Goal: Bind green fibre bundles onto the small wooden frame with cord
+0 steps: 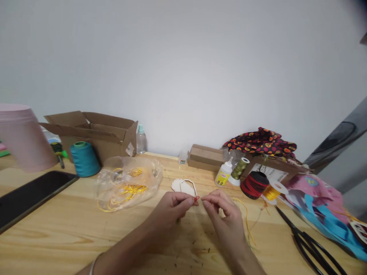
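Observation:
My left hand (177, 206) pinches a small red knotted cord (195, 198) between thumb and forefinger, above the table. My right hand (225, 214) is just to the right, its thumb and fingertips pressed together close to the red knot. Whatever lies in that pinch is too thin to make out. Behind the left fingertips rests a flat, pale, rounded piece (183, 186) with a raised strip along its edge. A yellow cord (246, 214) trails on the wood beside my right wrist.
Black scissors (304, 240) lie at right, near a glue bottle (223, 173) and several thread spools, one red and black (254, 185). At left are a plastic bag of yellow cord (129, 187), a teal thread cone (84, 159), a phone (34, 196) and an open cardboard box (100, 137).

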`<state>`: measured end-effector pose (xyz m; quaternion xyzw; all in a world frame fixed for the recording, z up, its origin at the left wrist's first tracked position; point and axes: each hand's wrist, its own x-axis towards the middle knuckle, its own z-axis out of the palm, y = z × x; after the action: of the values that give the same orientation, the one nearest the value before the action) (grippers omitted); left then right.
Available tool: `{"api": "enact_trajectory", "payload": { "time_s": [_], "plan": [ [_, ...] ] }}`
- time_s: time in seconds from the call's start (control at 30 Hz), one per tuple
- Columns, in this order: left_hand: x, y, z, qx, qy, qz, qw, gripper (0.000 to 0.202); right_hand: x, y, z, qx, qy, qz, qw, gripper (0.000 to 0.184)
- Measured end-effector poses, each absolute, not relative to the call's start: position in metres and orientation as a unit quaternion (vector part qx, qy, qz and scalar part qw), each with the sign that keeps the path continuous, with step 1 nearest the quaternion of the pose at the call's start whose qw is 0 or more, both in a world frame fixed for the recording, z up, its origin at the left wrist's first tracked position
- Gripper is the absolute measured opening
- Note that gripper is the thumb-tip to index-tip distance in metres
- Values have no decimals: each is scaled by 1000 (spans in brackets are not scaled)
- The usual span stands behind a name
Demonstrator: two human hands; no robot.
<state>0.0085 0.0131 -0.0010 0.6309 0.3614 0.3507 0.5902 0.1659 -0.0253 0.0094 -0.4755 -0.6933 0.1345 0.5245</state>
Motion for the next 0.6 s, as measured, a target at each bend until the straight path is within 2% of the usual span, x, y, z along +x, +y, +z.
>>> {"api": "enact_trajectory", "payload": {
  "time_s": [0.23, 0.6],
  "plan": [
    [10, 10, 3, 667, 342, 358, 556, 34, 164, -26, 3, -457, -730, 76, 503, 11],
    [15, 6, 6, 661, 362, 340, 563, 32, 166, -22, 0, -427, -762, 32, 485, 9]
  ]
}}
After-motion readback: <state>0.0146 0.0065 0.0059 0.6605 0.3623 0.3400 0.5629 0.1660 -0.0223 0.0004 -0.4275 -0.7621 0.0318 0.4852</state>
